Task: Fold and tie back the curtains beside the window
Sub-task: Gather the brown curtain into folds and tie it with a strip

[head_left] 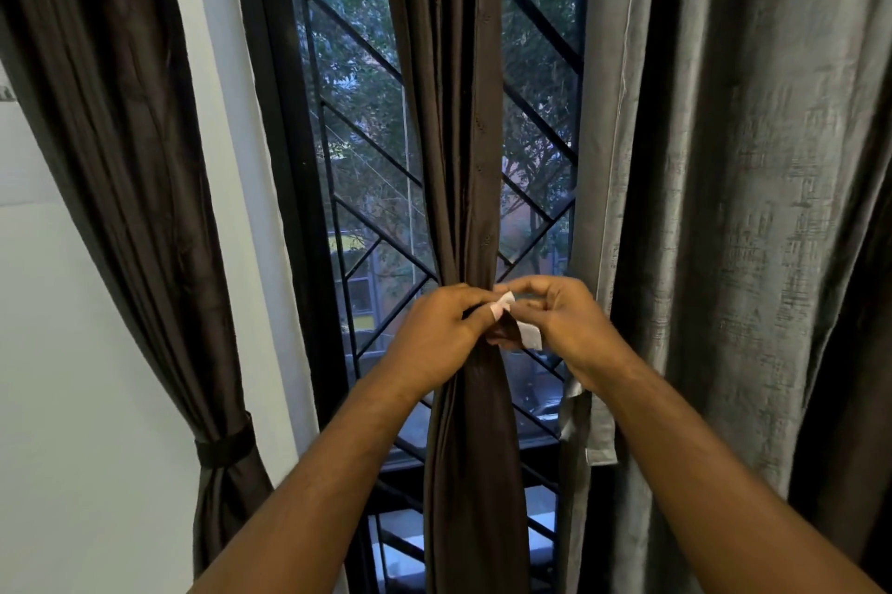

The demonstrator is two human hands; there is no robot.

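A person holds a dark brown curtain [449, 111] gathered into a tight bundle in front of the middle of the barred window [357, 111], both hands meeting on it. The left hand [441, 333] grips the bundle, fingers curled round it. The right hand [560, 318] pinches the end of a tie strap [528, 335] with a pale fastening patch, just beside the left thumb. Left of the window, a second brown curtain [120, 111] hangs against the white wall [72, 352], cinched by a dark band [224, 446]. A grey curtain [724, 159] hangs right of the window.
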